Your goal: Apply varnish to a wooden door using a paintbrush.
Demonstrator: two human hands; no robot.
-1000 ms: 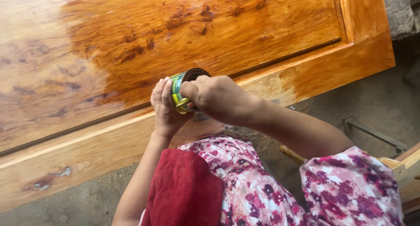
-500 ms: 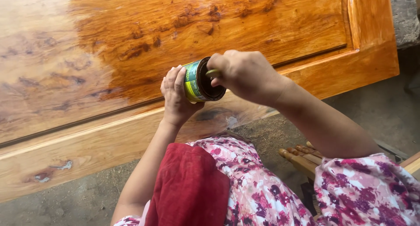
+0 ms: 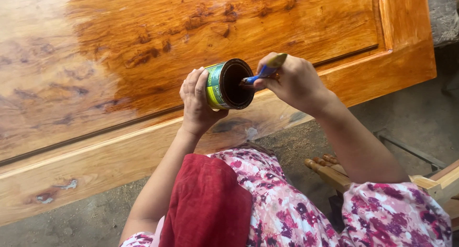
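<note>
My left hand (image 3: 195, 103) grips a small round tin (image 3: 228, 84) with a green and yellow label, tipped on its side so its dark open mouth faces right. My right hand (image 3: 294, 82) holds a paintbrush (image 3: 264, 72) with a blue and yellow handle, and its bristles reach into the tin's mouth. Both hands hover over a large wooden door panel (image 3: 143, 46) lying flat. The panel's right part is glossy orange-brown; its left part is paler and dull.
A red cloth (image 3: 208, 204) lies on my lap over a pink flowered garment. The door's lower rail (image 3: 95, 165) runs across in front of me. Grey dusty ground (image 3: 420, 118) shows at right, with pale wooden pieces (image 3: 334, 173) beside my right arm.
The tin has tilted further so its open mouth now faces right. My right hand has drawn back to the right and now shows the brush, its tip dipped into the tin.
</note>
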